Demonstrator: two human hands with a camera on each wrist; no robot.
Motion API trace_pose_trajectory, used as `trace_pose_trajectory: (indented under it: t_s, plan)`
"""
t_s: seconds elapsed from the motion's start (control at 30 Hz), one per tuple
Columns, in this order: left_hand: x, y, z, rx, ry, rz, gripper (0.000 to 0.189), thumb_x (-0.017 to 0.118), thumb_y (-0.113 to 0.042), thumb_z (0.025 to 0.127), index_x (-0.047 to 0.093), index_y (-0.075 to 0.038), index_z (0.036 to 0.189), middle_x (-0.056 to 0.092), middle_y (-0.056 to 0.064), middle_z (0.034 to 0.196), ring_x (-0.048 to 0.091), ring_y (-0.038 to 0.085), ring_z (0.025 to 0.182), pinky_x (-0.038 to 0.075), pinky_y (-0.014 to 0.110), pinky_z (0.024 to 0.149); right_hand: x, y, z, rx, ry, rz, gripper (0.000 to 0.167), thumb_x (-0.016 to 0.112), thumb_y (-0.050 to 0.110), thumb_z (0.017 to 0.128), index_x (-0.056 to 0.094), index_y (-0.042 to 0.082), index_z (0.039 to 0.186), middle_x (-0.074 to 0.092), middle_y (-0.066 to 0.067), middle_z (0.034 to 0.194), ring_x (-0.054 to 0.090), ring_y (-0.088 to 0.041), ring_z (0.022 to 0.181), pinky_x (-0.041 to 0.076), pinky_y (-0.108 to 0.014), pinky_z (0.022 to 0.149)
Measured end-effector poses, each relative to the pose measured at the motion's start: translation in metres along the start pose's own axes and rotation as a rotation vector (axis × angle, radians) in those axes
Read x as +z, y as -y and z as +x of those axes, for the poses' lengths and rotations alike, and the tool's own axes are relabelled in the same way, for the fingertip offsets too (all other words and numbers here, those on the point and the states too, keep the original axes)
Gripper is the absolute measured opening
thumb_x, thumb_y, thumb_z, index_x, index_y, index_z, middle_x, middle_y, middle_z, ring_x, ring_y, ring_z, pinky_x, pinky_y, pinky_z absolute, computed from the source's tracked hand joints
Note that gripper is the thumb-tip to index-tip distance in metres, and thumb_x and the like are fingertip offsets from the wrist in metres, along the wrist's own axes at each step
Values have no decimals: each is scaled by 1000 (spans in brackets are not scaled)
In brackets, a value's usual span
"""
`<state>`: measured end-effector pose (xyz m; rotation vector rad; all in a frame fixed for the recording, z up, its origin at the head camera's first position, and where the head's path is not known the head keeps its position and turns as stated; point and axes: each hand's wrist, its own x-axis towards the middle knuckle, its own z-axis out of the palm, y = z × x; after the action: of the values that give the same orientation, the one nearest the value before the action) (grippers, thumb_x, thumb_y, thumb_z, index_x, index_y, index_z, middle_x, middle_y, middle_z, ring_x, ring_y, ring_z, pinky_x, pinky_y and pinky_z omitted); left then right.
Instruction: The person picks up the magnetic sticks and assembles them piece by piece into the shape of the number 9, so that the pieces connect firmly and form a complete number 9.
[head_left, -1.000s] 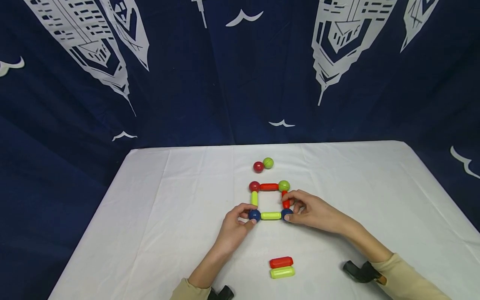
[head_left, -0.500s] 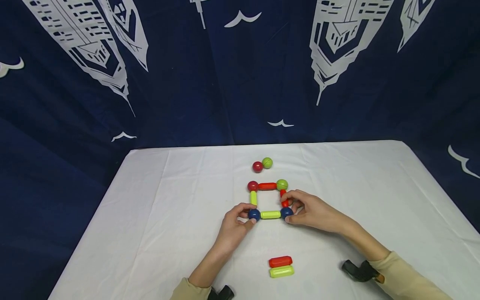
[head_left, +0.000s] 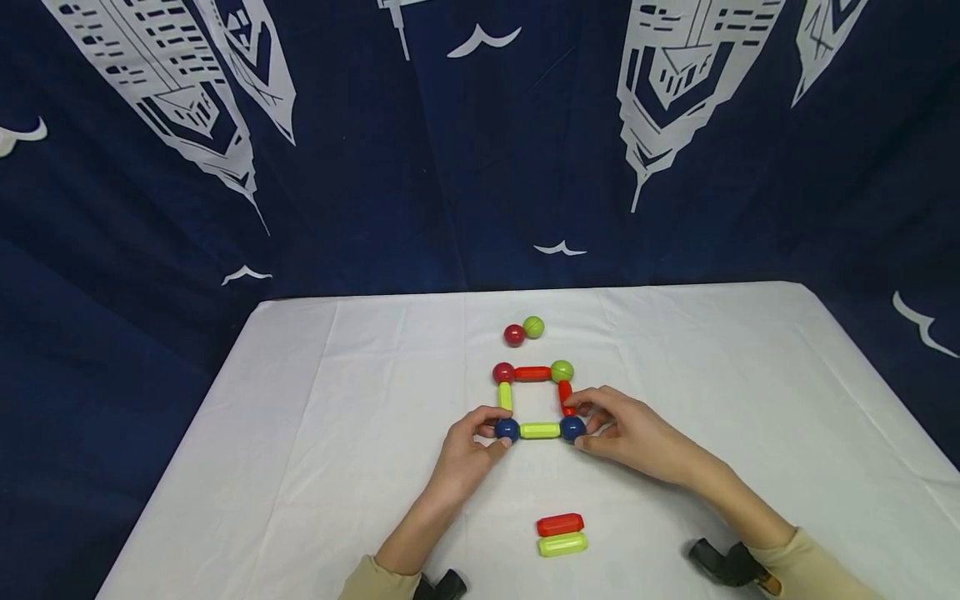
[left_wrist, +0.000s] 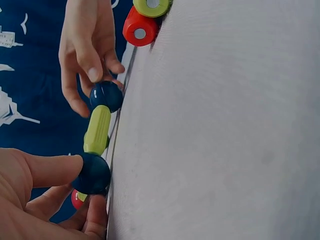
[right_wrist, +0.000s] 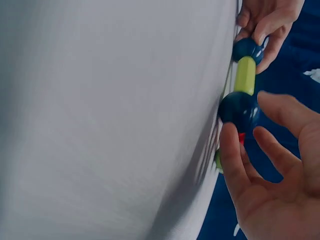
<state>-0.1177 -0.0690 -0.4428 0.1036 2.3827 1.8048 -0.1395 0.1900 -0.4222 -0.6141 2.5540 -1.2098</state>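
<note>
A square frame of magnetic sticks and balls lies mid-table, with a red ball (head_left: 503, 372) and a green ball (head_left: 562, 371) at its far corners. My left hand (head_left: 468, 450) pinches the near left blue ball (left_wrist: 93, 174) between thumb and fingers. Around the near right blue ball (right_wrist: 239, 111), my right hand (head_left: 637, 429) has its fingers spread and relaxed, the thumb apart from the ball. A yellow-green stick (head_left: 540, 430) joins the two blue balls. Other sides are a red stick (head_left: 532, 374), another red stick (head_left: 566, 395) by my right fingertips and a yellow-green stick (head_left: 506, 397).
Behind the frame sit a loose red ball (head_left: 514, 335) and a loose green ball (head_left: 533, 327), side by side. Nearer me lie a thick red stick (head_left: 560, 524) and a thick yellow-green stick (head_left: 563, 545). A dark blue printed cloth (head_left: 450, 167) hangs behind the white table (head_left: 360, 358).
My right hand has loosened from the near right blue ball and drawn slightly right and toward me. The frame has shifted slightly left in view. My left hand keeps its pinch.
</note>
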Motion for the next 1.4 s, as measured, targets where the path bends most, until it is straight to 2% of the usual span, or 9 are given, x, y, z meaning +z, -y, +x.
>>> trace_pose_trajectory:
  t_s: [0.27, 0.37, 0.5, 0.73, 0.9, 1.03, 1.2, 1.3, 1.4]
  plan:
    - [-5, -2, 1, 25, 17, -26, 31, 69, 6, 85, 68, -3, 115, 61, 9, 96, 50, 20, 86, 43, 21, 66, 12, 14, -28, -70, -76, -35, 30, 74, 10, 87, 65, 20, 114, 62, 5, 100, 58, -9, 87, 51, -26, 74]
    - [-6, -3, 1, 25, 23, -36, 32, 69, 6, 85, 68, -3, 115, 61, 9, 97, 50, 20, 87, 43, 20, 66, 19, 20, -36, -77, -47, -10, 24, 73, 17, 89, 66, 21, 111, 62, 8, 97, 57, -8, 86, 51, -26, 74]
    - [-7, -4, 1, 19, 28, -40, 32, 69, 6, 85, 68, -2, 116, 61, 10, 96, 49, 19, 85, 43, 20, 64, 30, 27, -43, -96, 37, 10, 21, 72, 25, 91, 67, 23, 111, 60, 11, 95, 56, -7, 85, 50, -24, 72]
    - [-6, -3, 2, 21, 32, -35, 32, 68, 8, 84, 68, -2, 115, 61, 10, 95, 50, 19, 85, 42, 20, 65, 44, 29, -46, -167, 141, -5, 21, 72, 22, 91, 68, 24, 111, 64, 15, 105, 57, -8, 92, 49, -25, 79]
    - [-5, -3, 2, 26, 39, -31, 31, 68, 7, 84, 68, -1, 114, 61, 10, 95, 50, 19, 85, 42, 20, 65, 48, 32, -45, -114, 195, -32, 23, 73, 17, 89, 70, 25, 110, 62, 19, 103, 55, -5, 91, 48, -26, 80]
    - [-4, -4, 2, 29, 38, -31, 31, 69, 7, 84, 68, -2, 114, 61, 10, 95, 50, 19, 85, 42, 20, 64, 49, 35, -44, -71, 235, -57, 22, 71, 22, 92, 71, 23, 113, 60, 20, 101, 54, -3, 91, 48, -27, 82]
    - [-4, -4, 2, 29, 44, -38, 32, 68, 7, 84, 67, -1, 115, 61, 10, 95, 50, 19, 85, 42, 20, 64, 48, 34, -48, -67, 199, -83, 19, 67, 19, 94, 70, 21, 113, 57, 18, 100, 52, -3, 91, 49, -26, 82]
    - [-4, -4, 1, 28, 49, -42, 32, 67, 7, 85, 67, -1, 116, 62, 10, 96, 50, 19, 86, 42, 21, 64, 44, 31, -50, -16, 150, -6, 17, 65, 16, 96, 67, 18, 112, 59, 13, 99, 54, -6, 88, 48, -25, 78]
    - [-4, -5, 0, 24, 48, -47, 32, 67, 7, 85, 67, -1, 116, 62, 10, 97, 51, 20, 87, 42, 21, 64, 38, 27, -49, 70, 102, 135, 16, 62, 12, 97, 62, 9, 113, 62, 4, 94, 57, -12, 83, 49, -25, 72]
